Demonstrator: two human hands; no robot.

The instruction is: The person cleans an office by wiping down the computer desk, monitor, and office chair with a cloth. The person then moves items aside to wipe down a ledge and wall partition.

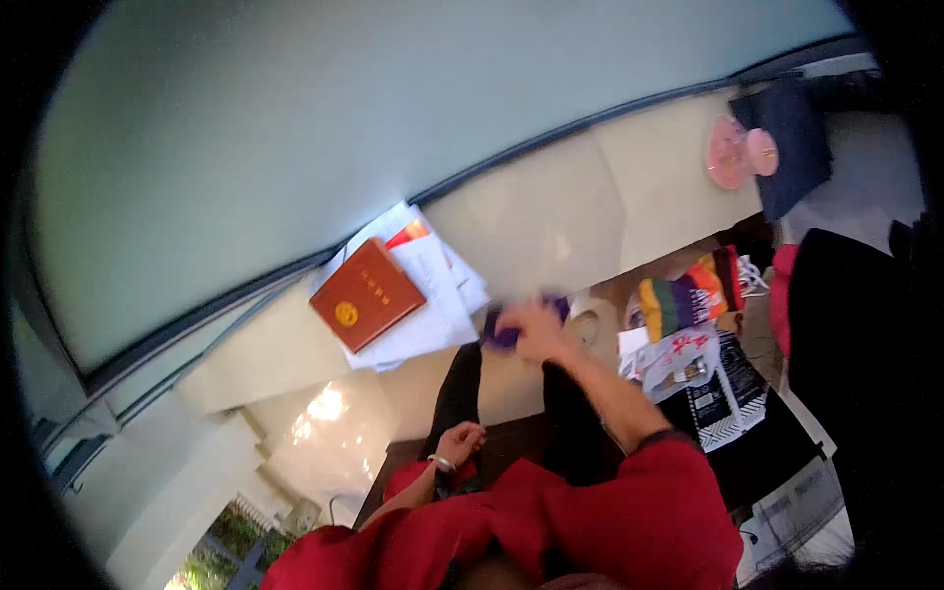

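My right hand (531, 329), smeared by motion, is over a dark purple item (503, 329) at the edge of the pale sill. Its fingers are too blurred to tell whether they grip the item. My left hand (460, 442) rests near my left thigh with its fingers curled together; whether anything small is inside is hidden. A reddish-brown booklet (369, 295) with a gold emblem lies on white papers (447, 295), left of the purple item.
A pale sill (551, 216) runs below a frosted window (393, 108). Pink objects (728, 152) and a dark folder (795, 147) are at its right. Colourful cloth (678, 305) and plastic packages (723, 393) lie to the right.
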